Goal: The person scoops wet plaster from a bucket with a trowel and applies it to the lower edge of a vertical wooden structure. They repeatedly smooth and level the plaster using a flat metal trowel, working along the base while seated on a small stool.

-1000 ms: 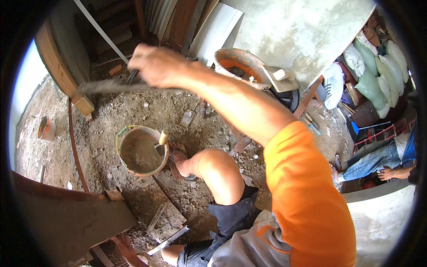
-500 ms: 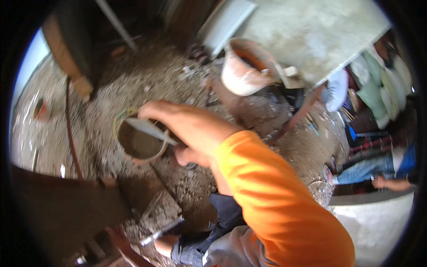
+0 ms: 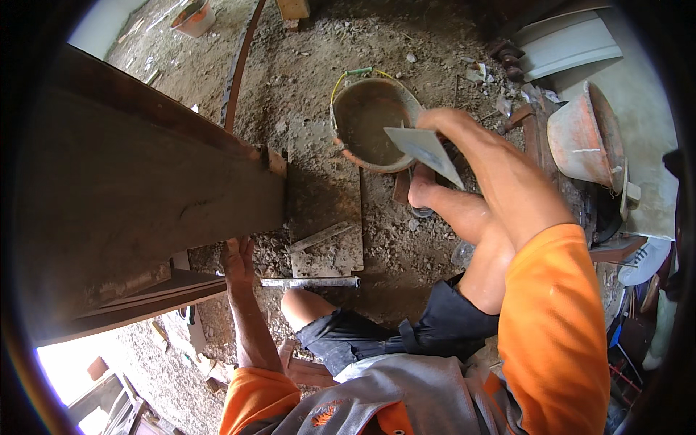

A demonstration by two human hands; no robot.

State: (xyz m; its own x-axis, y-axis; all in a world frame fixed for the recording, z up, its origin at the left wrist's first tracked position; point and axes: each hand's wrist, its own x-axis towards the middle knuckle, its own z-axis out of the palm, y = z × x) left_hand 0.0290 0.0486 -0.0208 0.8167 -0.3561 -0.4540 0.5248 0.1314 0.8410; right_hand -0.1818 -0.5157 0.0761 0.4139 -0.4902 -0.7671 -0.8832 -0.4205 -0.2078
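My right hand (image 3: 444,125) is closed around the handle of a flat rectangular plastering trowel (image 3: 424,148); the grip itself is hidden. The trowel's grey blade is tilted, overlapping the right rim of a round bucket (image 3: 341,148) with grey-brown wet mix inside and a yellow wire handle. My left hand (image 3: 239,262) has its fingers stretched up against the underside, near the end, of a wide grey plastered slab (image 3: 167,181). Nothing shows in that hand, though the fingertips are partly shaded.
Boards (image 3: 326,196) lie on the rubble ground in front of me, with a pale metal bar (image 3: 310,282) by my knee. A larger stained tub (image 3: 583,138) stands at right, and a small orange bucket (image 3: 194,19) at far left. A long dark strip (image 3: 239,69) runs along the ground.
My view has swung round toward the slab, putting it and my left arm further into the picture. The trowel has shifted from across the bucket's mouth to its right rim.
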